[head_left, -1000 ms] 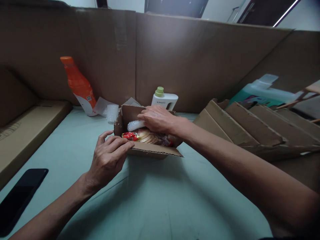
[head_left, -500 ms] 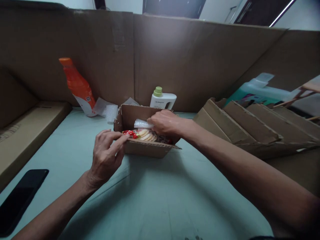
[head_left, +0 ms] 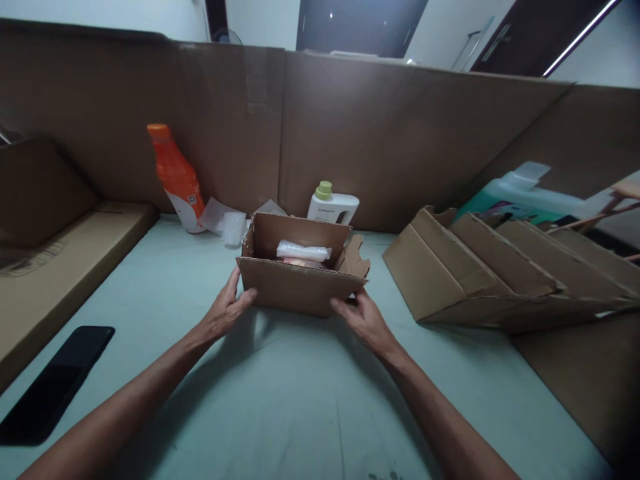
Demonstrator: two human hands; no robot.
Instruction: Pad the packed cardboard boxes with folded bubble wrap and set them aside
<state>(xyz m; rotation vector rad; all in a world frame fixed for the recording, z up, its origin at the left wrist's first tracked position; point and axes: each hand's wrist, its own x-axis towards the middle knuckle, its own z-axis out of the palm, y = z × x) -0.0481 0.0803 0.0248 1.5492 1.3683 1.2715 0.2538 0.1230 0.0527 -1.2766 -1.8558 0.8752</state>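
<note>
Pale green table top (head_left: pixel 310 400), matte, faint scuffs near the front edge. Brown cardboard wall (head_left: pixel 350 127) runs along the back and angles in on the right, fencing the work area. Above it: white wall, dark doorway, one light strip upper right.

Small open cardboard box (head_left: pixel 300 283) sits mid-table, flaps up. Bubble wrap packet (head_left: pixel 303 251) lies inside on top; something pinkish under it, can't make out what.

Left hand (head_left: pixel 226 313) is on the box's near left corner, fingers spread, thumb against the front face. Right hand (head_left: pixel 364 321) is at the near right corner, fingers loosely open, touching the lower edge. Neither is pinching anything.

Behind the box: white bottle with green cap (head_left: pixel 333 203), just beside the wall. Orange bottle (head_left: pixel 176 177) leans at back left, loose bubble wrap (head_left: pixel 227 223) near it. Black phone (head_left: pixel 57 383) front left. Flat cardboard slab (head_left: pixel 60 267) along the left edge. Stack of folded cartons (head_left: pixel 480 267) on the right, teal jug (head_left: pixel 520 193) behind them.
</note>
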